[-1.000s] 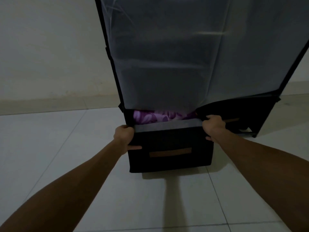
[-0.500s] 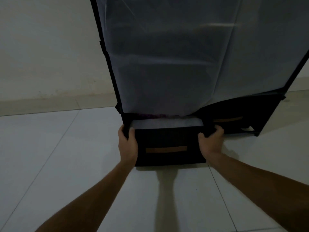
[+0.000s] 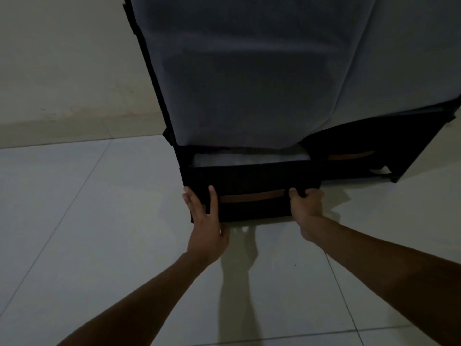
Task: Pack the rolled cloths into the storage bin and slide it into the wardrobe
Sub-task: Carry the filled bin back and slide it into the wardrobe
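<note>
A black fabric storage bin point(image 3: 252, 178) with a brown strap handle point(image 3: 252, 196) sits at the bottom left of the wardrobe point(image 3: 249, 71), most of it inside under the grey cover. Only its front face and a pale strip of its top rim show. The rolled cloths are hidden. My left hand point(image 3: 204, 216) lies flat against the bin's front left, fingers spread. My right hand point(image 3: 305, 208) presses the front right, fingers curled against the face by the handle's end.
A second black bin point(image 3: 354, 146) with a brown handle sits in the wardrobe's right bottom slot. The wardrobe's black frame foot point(image 3: 394, 179) stands at the right. White tiled floor point(image 3: 99, 221) spreads around; a pale wall point(image 3: 62, 71) rises at the left.
The bin has slid further into the wardrobe; the purple cloths are no longer visible. Both hands have shifted from the bin's top corners and sides to its front face.
</note>
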